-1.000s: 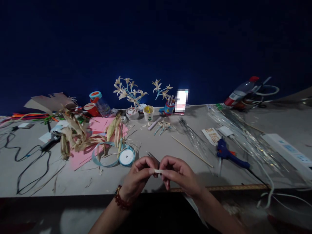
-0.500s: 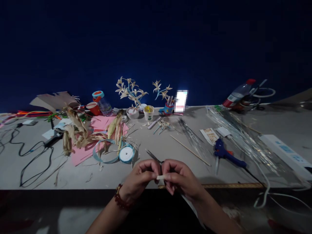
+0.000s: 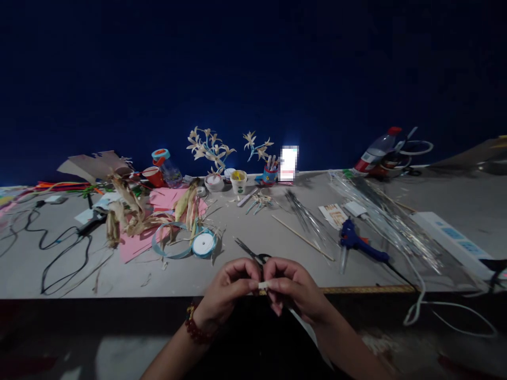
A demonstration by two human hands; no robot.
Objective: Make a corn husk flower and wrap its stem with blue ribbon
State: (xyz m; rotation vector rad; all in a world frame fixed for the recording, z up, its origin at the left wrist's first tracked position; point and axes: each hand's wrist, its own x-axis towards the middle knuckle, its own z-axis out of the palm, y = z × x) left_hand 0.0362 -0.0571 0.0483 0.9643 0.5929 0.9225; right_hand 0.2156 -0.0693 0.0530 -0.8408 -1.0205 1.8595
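Both my hands meet at the near edge of the grey table [image 3: 253, 243]. My left hand [image 3: 226, 290], with a bead bracelet on its wrist, and my right hand [image 3: 295, 287] each pinch one end of a small pale strip [image 3: 262, 285], perhaps dried husk. Their fingers are closed on it. A pair of scissors [image 3: 250, 250] lies on the table just beyond my fingers. A roll of blue-edged ribbon [image 3: 203, 244] sits to the left of the scissors.
Dried husks [image 3: 127, 216] lie on pink paper [image 3: 138, 244] at left, beside black cables [image 3: 59, 253]. A blue glue gun [image 3: 358, 243], a thin stick [image 3: 303, 238], wires, clear plastic wrap and a white power strip [image 3: 455, 237] lie at right. Cups and husk flowers [image 3: 209, 150] stand at the back.
My hands have drawn closer together and slid slightly toward the table's near edge, so less of the strip shows between them. The scissors have come into view beyond my fingers.
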